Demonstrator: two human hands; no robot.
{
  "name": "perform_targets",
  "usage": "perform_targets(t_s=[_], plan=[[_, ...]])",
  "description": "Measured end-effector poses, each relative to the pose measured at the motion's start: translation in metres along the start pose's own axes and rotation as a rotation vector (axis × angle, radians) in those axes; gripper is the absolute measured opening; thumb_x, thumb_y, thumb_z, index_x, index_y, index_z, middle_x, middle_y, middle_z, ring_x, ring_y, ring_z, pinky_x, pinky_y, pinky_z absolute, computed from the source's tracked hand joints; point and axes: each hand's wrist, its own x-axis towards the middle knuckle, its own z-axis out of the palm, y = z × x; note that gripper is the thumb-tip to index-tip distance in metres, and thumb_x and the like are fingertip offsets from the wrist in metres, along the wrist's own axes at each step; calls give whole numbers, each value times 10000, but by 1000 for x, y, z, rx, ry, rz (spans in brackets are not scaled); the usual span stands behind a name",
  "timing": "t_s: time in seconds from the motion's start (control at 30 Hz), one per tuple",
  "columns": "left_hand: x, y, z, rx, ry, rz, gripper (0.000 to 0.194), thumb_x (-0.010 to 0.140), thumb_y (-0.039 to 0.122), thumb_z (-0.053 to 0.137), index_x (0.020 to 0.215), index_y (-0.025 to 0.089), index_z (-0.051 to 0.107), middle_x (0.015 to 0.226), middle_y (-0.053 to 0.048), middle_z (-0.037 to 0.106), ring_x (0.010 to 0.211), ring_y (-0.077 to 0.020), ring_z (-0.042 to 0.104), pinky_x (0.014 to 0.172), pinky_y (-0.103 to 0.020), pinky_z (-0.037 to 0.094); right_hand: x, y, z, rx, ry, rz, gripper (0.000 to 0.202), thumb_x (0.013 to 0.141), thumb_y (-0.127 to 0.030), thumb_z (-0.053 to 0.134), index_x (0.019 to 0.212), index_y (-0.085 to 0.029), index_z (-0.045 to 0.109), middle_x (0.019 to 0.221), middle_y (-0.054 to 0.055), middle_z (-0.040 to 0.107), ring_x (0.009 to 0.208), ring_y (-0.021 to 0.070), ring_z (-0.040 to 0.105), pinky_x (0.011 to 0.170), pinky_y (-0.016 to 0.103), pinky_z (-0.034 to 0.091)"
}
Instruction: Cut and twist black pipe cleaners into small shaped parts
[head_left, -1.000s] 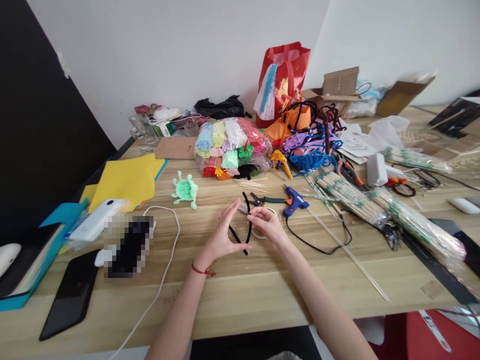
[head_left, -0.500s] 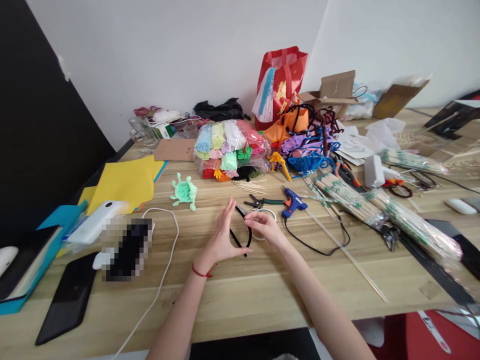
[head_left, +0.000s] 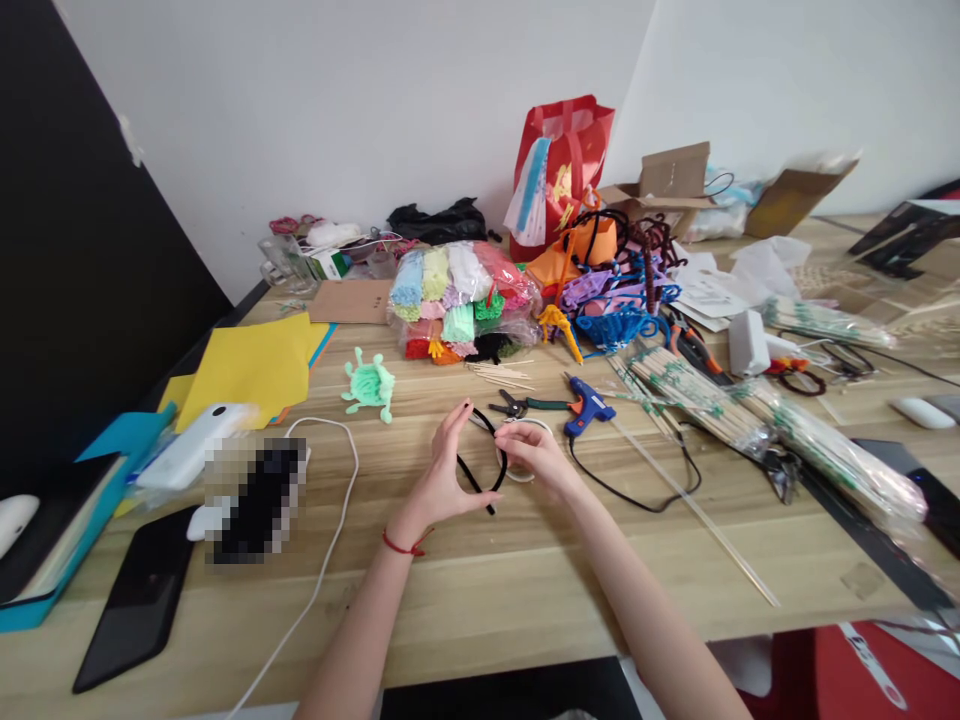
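Between my hands is a black pipe cleaner (head_left: pixel 503 470) bent into a loop above the wooden table. My left hand (head_left: pixel 442 475) has its thumb and fingers spread around the loop, holding it at its upper and lower ends. The fingertips of my right hand (head_left: pixel 534 450) pinch the loop's right side. A white ring-shaped roll (head_left: pixel 541 428) lies partly hidden behind my right hand. Just beyond are dark pliers with a green handle (head_left: pixel 546 403) and a blue glue gun (head_left: pixel 590 404). A light green fuzzy piece (head_left: pixel 369 384) lies to the left.
Bagged coloured pipe cleaners (head_left: pixel 465 300) and a red bag (head_left: pixel 566 170) stand at the back. Bundled sticks (head_left: pixel 697 400) lie right. A white cable (head_left: pixel 345 500), a black phone (head_left: pixel 139 590) and yellow sheets (head_left: pixel 247 370) are left. A clear glue stick (head_left: pixel 697 510) lies near my right arm.
The black loop looks rounder, and its upper part curves over to my right fingertips. My right hand has shifted very slightly; my left hand has barely moved.
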Motion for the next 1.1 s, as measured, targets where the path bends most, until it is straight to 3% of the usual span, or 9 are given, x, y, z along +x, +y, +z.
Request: perform_targets(t_s=[0.27, 0.43, 0.63, 0.73, 0.93, 1.1], plan=[[4, -1, -10, 55, 75, -9, 706, 661, 318, 741, 1299, 243, 449, 1348, -107, 466, 1261, -287, 398, 1091, -488, 232, 1, -9, -12, -100, -113, -44, 298, 672, -342, 727, 924, -183, 709, 804, 29, 687, 527, 79, 538, 537, 219, 447], [4, -10, -16, 50, 227, -15, 473, 718, 328, 698, 1162, 226, 571, 1204, -84, 602, 1148, -243, 520, 1084, -491, 246, -5, -17, -11, -102, -240, -80, 416, 628, -274, 771, 1032, -222, 685, 917, 27, 702, 710, 126, 623, 662, 242, 479], [4, -18, -16, -158, 331, -59, 297, 703, 329, 712, 966, 196, 679, 1067, -96, 668, 1054, -244, 585, 969, -437, 420, -5, -10, -5, -184, -150, -185, 299, 611, -300, 781, 894, -222, 729, 799, 25, 706, 675, 155, 637, 673, 276, 502], [3, -18, -13, -291, 367, -149, 357, 694, 300, 721, 1026, 183, 659, 1048, -100, 675, 995, -230, 617, 920, -408, 468, -4, -7, -4, -226, -114, -231, 309, 611, -301, 781, 904, -222, 723, 740, 17, 690, 653, 153, 624, 649, 274, 499], [2, -22, -4, -503, 325, -302, 304, 725, 273, 689, 1006, 164, 648, 971, -82, 689, 745, -158, 663, 753, -319, 539, -5, -6, 1, -310, -69, -322, 201, 633, -343, 758, 753, -196, 692, 772, 43, 692, 703, 176, 632, 672, 294, 502], [4, -24, -6, -275, 204, -230, 184, 761, 310, 656, 878, 170, 680, 879, -62, 677, 818, -172, 628, 798, -332, 502, 0, 1, -2, -440, 12, -330, 246, 688, -394, 700, 803, -177, 681, 770, 60, 689, 685, 183, 627, 648, 301, 493]])
